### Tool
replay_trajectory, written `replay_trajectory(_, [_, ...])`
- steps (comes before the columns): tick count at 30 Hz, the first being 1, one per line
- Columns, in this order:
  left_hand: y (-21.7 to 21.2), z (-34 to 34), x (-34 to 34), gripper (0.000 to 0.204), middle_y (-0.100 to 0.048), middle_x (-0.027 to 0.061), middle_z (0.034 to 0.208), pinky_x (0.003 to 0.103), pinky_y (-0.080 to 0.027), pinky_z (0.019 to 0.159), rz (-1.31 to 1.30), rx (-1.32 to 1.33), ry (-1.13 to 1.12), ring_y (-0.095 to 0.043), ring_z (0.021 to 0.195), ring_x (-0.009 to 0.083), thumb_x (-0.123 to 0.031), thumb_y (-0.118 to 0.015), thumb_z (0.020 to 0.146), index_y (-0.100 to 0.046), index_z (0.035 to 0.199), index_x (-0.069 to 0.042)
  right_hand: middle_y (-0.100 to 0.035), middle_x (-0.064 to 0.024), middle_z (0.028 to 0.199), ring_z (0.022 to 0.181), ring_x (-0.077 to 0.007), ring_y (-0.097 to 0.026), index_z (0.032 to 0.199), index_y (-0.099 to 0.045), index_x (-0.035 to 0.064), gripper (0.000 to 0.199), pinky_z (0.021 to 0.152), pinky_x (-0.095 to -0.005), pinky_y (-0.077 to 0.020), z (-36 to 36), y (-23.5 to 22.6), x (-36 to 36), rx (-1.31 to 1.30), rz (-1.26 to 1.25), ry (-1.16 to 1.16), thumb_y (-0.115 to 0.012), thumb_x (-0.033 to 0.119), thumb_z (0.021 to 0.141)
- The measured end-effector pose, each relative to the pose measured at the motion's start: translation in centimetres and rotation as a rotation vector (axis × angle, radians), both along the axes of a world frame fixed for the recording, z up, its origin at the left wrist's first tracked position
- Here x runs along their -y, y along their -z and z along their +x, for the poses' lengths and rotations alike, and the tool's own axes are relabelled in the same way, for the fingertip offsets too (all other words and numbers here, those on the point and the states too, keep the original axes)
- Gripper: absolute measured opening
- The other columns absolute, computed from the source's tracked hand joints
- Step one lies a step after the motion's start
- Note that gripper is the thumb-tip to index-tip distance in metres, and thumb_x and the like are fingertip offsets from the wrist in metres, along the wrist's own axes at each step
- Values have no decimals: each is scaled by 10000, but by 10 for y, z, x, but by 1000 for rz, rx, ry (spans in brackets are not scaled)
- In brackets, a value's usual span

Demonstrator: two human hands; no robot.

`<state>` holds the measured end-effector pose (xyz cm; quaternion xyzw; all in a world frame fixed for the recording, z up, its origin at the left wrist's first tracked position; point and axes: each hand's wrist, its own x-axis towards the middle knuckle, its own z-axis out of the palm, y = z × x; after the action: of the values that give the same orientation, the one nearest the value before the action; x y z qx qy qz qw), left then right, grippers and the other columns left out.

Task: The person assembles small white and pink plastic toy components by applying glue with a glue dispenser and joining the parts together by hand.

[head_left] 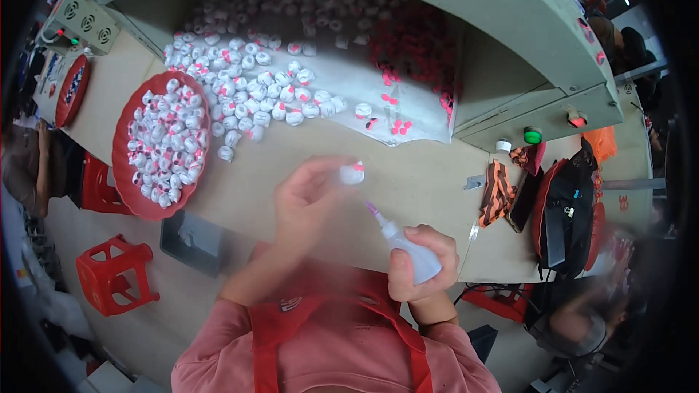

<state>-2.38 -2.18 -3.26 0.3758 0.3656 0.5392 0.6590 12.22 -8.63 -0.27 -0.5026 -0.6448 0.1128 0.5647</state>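
Note:
Between the fingertips of my left hand [309, 193] is a small white ball-shaped piece [352, 173] with a pink patch on top. My right hand [429, 266] grips a white squeeze bottle [416, 253], its purple nozzle tip tilted up toward the piece but apart from it. A red scalloped tray [124, 167] full of similar white and pink pieces stands to the left. Many more such pieces [266, 91] lie heaped on a white sheet [342, 131] beyond my hands. Small pink cut-outs [400, 127] are scattered at the sheet's right side.
A pale green cabinet housing [502, 94] with a green button [532, 135] arches over the far side of the table. Striped cloth [496, 193] and a black bag [566, 207] lie at right. A grey bin [191, 244] and a red stool [113, 276] stand lower left. Other people sit at both sides.

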Motion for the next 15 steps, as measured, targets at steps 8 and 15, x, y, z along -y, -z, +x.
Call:
replay_trajectory(8, [9, 5, -6, 332, -568, 128, 1036, 255, -481, 786, 5, 12, 64, -573, 936, 165, 125, -578, 744, -520, 1063, 54, -591, -137, 724, 542, -157, -553, 943, -490, -60, 260, 506, -239, -445, 2, 12, -6, 111, -22, -19, -607, 64, 747])
replay_trajectory(15, [3, 7, -2, 329, -555, 134, 1051, 261, -482, 793, -19, 39, 95, -571, 940, 172, 132, -579, 738, -522, 1054, 62, -621, -100, 748, 523, -208, -583, 907, -546, -1, 292, 478, -275, -465, 1, 14, -2, 39, -21, 48, -660, 15, 638])
